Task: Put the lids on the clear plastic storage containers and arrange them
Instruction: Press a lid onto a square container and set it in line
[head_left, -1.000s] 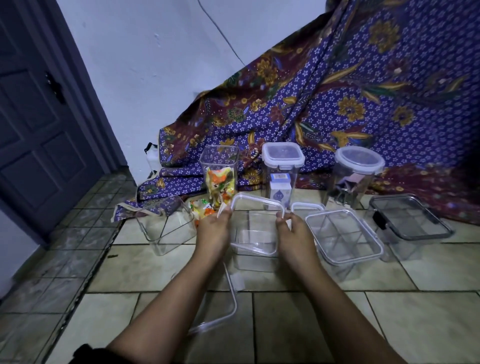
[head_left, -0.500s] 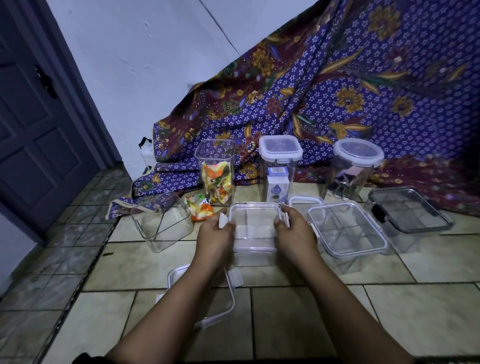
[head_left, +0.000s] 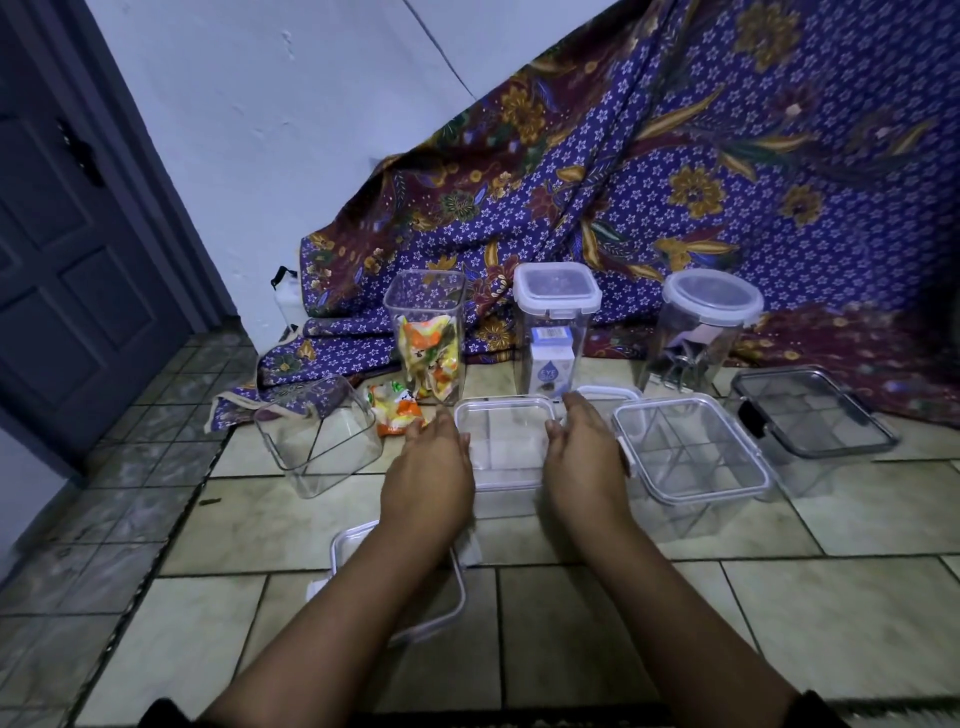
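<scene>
A small clear container with a white-rimmed lid lying flat on it stands on the tiled floor in front of me. My left hand lies against its left side and my right hand against its right side, both with fingers stretched forward and nothing held. A loose white-rimmed lid lies on the floor, partly hidden under my left forearm. An open clear container sits tilted to the left. A tall open container holds orange snack packets.
At the back stand a tall square lidded container with a small box inside and a round lidded jar. To the right sit a divided lidded box and a dark-rimmed box. A snack packet lies on the floor. Batik cloth hangs behind; a door is on the left.
The lid, held tilted above the small container a second ago, was lowered flat onto it. My fingers have since loosened from its edges and stretched out along the sides.
</scene>
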